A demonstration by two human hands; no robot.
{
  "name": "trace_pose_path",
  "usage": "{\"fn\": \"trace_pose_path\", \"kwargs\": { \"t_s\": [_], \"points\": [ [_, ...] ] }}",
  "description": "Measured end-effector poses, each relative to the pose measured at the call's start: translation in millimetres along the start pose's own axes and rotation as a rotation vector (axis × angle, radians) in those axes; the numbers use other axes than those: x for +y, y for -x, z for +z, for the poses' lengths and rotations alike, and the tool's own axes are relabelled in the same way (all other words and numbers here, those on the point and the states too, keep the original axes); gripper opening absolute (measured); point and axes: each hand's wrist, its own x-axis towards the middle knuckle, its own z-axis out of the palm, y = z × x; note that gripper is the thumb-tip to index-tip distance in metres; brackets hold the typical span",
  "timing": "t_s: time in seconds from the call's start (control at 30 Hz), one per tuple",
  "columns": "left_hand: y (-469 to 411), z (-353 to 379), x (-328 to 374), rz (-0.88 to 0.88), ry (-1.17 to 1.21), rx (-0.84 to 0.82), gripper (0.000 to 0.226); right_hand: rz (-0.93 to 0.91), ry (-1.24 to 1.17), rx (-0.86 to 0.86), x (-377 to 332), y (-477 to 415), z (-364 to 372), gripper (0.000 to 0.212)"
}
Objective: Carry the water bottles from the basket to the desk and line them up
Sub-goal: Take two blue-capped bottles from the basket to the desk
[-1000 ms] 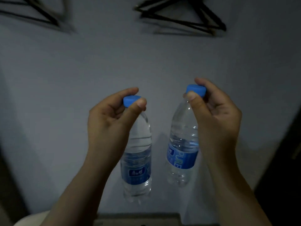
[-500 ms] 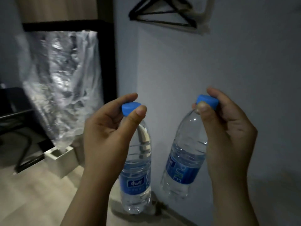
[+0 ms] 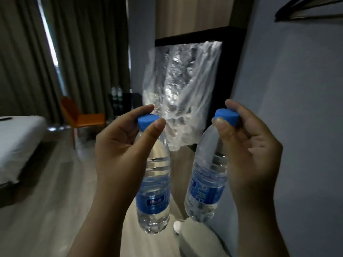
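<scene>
An upright clear plastic water bottle [image 3: 155, 180] is pinched at its blue cap [image 3: 148, 121] by the left grip [image 3: 118, 151], a tilted clear plastic water bottle [image 3: 206, 182] by the right grip [image 3: 254, 151]; both are held apart over wooden floor [image 3: 55, 210] bounded by white bed [image 3: 16, 145] and grey wall [image 3: 300, 117].

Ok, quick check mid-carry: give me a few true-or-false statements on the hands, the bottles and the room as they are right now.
1. The left hand pinches the left bottle at its blue cap. True.
2. The right hand is empty. False: it pinches the right bottle at its cap.
3. Both bottles stand on a desk. False: both hang in the air above the floor.
4. The right bottle hangs tilted, its base toward the left bottle. True.
5. The chair by the curtains is green. False: the chair is orange.
</scene>
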Motion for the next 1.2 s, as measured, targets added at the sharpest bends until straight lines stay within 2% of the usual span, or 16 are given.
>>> {"fn": "trace_pose_path", "kwargs": {
  "t_s": [0.2,0.47,0.87,1.2],
  "points": [
    [-17,-17,-5,0.082,-0.141,0.167,0.043,0.029,-0.186,-0.204,39,-25,39,0.033],
    [-46,-59,-37,0.065,-0.263,0.3,0.04,0.141,-0.327,-0.359,99,-26,112,0.034],
    [-164,-167,-91,0.105,-0.304,0.341,0.049,0.102,-0.32,-0.389,160,-50,270,0.034],
    [-251,-228,-151,0.057,-0.35,0.34,0.044,0.152,-0.293,-0.35,220,-70,369,0.036]
  ]
}}
